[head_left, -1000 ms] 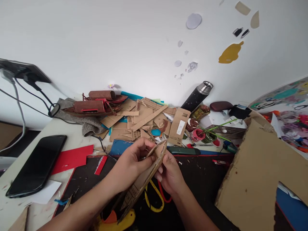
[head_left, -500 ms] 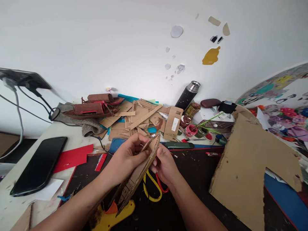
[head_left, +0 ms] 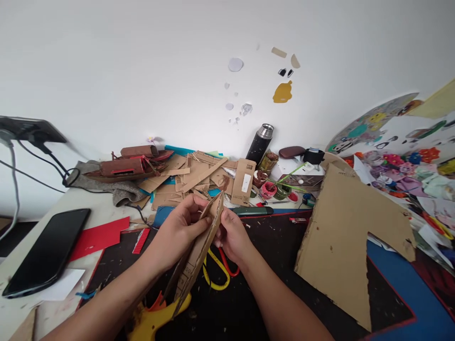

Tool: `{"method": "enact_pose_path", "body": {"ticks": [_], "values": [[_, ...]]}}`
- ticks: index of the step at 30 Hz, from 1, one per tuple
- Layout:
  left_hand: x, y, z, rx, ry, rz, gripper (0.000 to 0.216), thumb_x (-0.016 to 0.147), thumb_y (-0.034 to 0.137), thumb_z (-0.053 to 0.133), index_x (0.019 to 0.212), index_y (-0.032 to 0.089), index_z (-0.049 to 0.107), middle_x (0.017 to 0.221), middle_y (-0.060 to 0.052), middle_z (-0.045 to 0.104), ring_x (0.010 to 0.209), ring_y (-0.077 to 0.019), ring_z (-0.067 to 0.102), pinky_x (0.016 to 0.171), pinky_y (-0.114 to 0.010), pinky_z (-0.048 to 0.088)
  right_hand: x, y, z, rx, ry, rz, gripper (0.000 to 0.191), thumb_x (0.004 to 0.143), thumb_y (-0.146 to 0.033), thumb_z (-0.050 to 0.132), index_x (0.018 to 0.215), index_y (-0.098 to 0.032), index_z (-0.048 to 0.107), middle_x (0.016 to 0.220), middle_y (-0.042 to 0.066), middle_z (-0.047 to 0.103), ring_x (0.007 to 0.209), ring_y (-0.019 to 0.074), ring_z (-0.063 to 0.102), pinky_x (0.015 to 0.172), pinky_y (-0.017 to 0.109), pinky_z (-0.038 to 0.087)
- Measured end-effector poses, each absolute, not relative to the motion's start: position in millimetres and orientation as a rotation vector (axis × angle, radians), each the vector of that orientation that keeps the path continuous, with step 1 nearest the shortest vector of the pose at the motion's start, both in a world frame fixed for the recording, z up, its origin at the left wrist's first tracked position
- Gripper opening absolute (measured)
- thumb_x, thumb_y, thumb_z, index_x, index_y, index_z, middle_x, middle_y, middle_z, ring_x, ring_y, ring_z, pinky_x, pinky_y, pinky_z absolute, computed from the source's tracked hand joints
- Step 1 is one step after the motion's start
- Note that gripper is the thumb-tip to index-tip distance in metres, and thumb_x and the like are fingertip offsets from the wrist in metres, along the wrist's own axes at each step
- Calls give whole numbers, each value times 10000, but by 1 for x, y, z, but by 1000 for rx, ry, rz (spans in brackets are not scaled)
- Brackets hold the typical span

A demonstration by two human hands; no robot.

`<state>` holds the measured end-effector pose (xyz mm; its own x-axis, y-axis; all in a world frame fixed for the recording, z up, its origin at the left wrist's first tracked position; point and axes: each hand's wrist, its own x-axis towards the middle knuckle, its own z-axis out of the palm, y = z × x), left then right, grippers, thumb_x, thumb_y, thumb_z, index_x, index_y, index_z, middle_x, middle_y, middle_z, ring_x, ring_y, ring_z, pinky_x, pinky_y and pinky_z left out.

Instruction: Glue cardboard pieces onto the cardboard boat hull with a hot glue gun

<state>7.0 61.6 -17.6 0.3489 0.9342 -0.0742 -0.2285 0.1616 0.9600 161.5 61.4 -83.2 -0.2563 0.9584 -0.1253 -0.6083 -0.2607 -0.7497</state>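
Between my hands stands a long folded cardboard piece, tilted, its narrow tip pointing away from me. My left hand is closed on its left wall, thumb inside and fingers outside. At the far right edge my right hand pinches the piece near the tip; its fingers are partly hidden behind the cardboard. Underneath lie scissors with a yellow and a red handle, their blades hidden. A yellow glue gun with an orange part rests below the cardboard's near end.
A large cardboard sheet lies to the right. Cardboard scraps, brown model boats, a black thermos and paint pots line the wall. A black phone and red paper are at left.
The camera view has turned slightly right, so everything sits further left. Both hands keep their hold on the cardboard piece, with little visible movement.
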Motion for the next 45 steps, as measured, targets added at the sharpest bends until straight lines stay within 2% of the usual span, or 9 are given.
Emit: {"method": "enact_pose_path", "body": {"ticks": [9,15,22,35,45], "values": [[8,59,-18,1057,834,1004,279,857,232,767,1010,254,536,867,39,754,643,-186,746,666,-354,647,156,59,-80,-722,-670,1745,627,732,-748,910,759,-202,604,498,-103,483,363,53,369,314,144,357],[6,57,-19,1043,868,1039,319,824,232,810,1029,238,565,927,20,752,749,-197,765,703,-334,645,155,59,-81,-723,-708,1729,625,734,-756,901,761,-206,606,504,-99,489,379,62,380,324,152,355],[9,55,-13,1064,886,1057,336,771,245,809,1001,238,564,867,44,730,708,-189,756,652,-324,651,154,60,-82,-751,-707,1707,648,707,-784,898,788,-214,600,498,-109,466,390,67,369,332,154,337],[13,55,-14,1078,878,1057,337,774,282,813,983,246,550,860,33,748,632,-185,735,615,-336,644,150,59,-78,-753,-681,1697,677,677,-797,908,793,-209,593,518,-109,474,386,58,361,330,153,315],[12,55,-16,1059,870,1050,331,786,285,810,999,245,561,858,35,731,662,-197,742,594,-340,651,149,59,-78,-767,-635,1701,687,651,-796,926,824,-199,633,494,-117,457,386,61,348,332,157,308]]}}
